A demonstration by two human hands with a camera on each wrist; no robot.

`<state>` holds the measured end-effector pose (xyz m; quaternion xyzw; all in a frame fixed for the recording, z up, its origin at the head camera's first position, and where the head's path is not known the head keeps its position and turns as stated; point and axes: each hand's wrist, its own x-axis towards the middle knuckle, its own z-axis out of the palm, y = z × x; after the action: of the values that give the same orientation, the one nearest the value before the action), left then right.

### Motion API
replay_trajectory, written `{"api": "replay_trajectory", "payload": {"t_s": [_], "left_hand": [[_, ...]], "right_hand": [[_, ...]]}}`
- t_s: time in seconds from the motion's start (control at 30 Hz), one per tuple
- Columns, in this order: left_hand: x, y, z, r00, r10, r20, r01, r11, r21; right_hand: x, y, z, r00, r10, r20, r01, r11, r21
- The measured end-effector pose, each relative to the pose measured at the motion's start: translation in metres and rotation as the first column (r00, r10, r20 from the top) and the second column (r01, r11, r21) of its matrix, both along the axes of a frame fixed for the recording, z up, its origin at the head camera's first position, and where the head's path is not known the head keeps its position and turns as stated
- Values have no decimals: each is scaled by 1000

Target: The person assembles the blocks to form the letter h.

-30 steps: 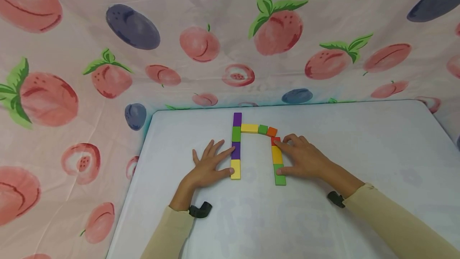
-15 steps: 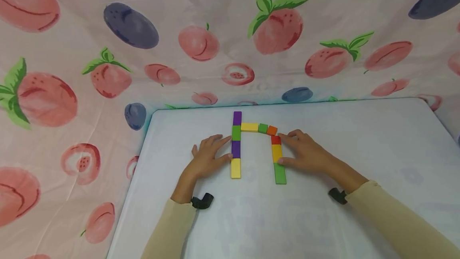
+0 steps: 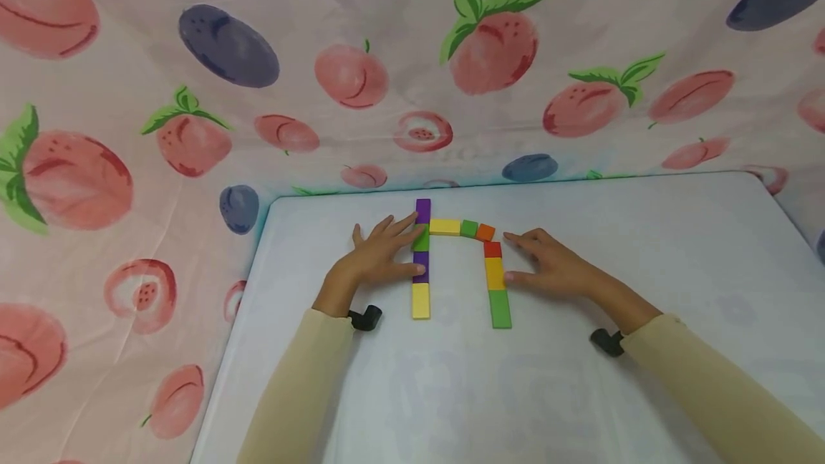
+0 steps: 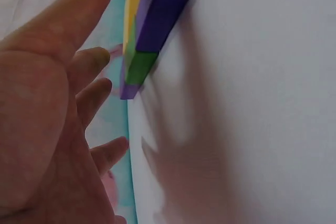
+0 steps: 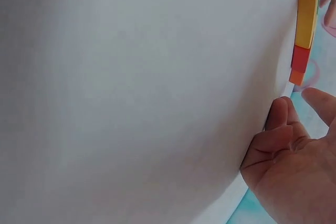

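Note:
Coloured blocks lie in an arch on the white table. Its left column runs purple (image 3: 423,205), green (image 3: 421,242), purple (image 3: 422,258), yellow (image 3: 421,301). My left hand (image 3: 374,256) is spread beside it, index fingertip over the green block and thumb over the lower purple one. Across the top are yellow (image 3: 445,227), green (image 3: 469,228) and orange (image 3: 485,233) blocks. The right column has red (image 3: 493,249), yellow (image 3: 494,273) and green (image 3: 500,308) blocks. Just right of it, my right hand (image 3: 559,267) holds nothing, thumb tip near the yellow block.
A fruit-print cloth (image 3: 387,127) hangs behind and to the left of the table (image 3: 644,249). Dark wrist cameras, one (image 3: 366,318) on the left and one (image 3: 606,342) on the right, sit at the sleeve cuffs.
My left hand has slid up the left column, from its lower blocks to the green and purple ones. The right hand has drawn up and off the right column. The blocks hold their arrangement.

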<state>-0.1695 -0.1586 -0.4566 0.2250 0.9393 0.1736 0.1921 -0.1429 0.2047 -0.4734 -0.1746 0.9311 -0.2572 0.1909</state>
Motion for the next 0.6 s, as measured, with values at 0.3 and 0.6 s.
{"api": "replay_trajectory", "payload": {"t_s": [0.3,0.6], "left_hand": [[-13,2,-7,998,-8,62,10,999,-34],[-12,4,-9,999,-14,44,17,998,-64]], "right_hand": [[-1,0,-1,1000,4,7,-4,1000,10],[1,0,0,1000,7,-4,-7,1000,20]]}}
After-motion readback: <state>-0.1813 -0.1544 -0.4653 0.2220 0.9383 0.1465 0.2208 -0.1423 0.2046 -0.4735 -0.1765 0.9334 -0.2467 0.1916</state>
